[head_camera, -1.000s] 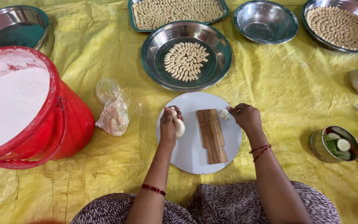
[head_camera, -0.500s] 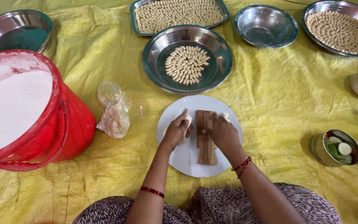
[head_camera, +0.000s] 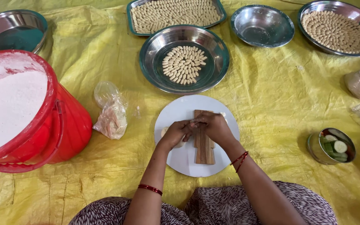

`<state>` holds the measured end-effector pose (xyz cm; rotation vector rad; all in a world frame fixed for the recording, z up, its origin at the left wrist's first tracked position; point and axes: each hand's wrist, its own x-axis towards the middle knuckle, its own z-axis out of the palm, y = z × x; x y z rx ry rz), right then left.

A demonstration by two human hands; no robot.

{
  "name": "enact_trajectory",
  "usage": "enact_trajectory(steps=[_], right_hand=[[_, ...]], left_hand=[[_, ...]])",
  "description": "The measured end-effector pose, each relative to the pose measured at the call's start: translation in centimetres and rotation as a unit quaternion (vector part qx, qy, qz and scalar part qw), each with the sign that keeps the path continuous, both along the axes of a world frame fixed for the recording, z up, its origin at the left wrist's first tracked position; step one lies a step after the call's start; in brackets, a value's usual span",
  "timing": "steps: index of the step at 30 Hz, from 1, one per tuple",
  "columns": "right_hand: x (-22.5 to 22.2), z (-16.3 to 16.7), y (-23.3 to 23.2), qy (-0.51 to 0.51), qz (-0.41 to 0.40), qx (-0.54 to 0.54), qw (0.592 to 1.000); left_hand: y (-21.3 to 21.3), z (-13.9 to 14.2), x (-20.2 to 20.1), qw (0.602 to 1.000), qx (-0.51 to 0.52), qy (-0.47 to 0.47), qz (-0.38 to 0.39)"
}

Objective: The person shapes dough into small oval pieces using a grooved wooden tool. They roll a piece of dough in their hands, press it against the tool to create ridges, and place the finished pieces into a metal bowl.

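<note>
Both hands meet at frame centre over white plate (head_camera: 180, 160). Right hand (head_camera: 214, 126) presses on ridged wooden board (head_camera: 205, 146), fingers together. Left hand (head_camera: 175, 134) curls around dough lump (head_camera: 165, 132), fingertips touching right hand. Bowl of shaped pieces (head_camera: 184, 64) above.

red bangles on wrists; brown-white patterned garment (head_camera: 213, 208)

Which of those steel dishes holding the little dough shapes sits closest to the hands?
The round steel dish just beyond the white plate; it holds only a small central cluster, whereas the others are nearly full.
</note>
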<state>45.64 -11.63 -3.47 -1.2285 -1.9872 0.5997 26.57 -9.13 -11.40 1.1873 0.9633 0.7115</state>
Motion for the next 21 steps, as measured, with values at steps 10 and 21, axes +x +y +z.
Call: enact_trajectory(steps=[10, 21], right_hand=[[0.0, 1.4, -0.6, -0.070, 0.087, 0.050, 0.992], [-0.6, 1.6, -1.4, -0.203, 0.046, 0.099, 0.973]], left_hand=[[-0.1, 0.3, -0.5, 0.999, -0.051, 0.013, -0.003], [-0.2, 0.2, -0.6, 0.996, -0.077, 0.031, -0.030]])
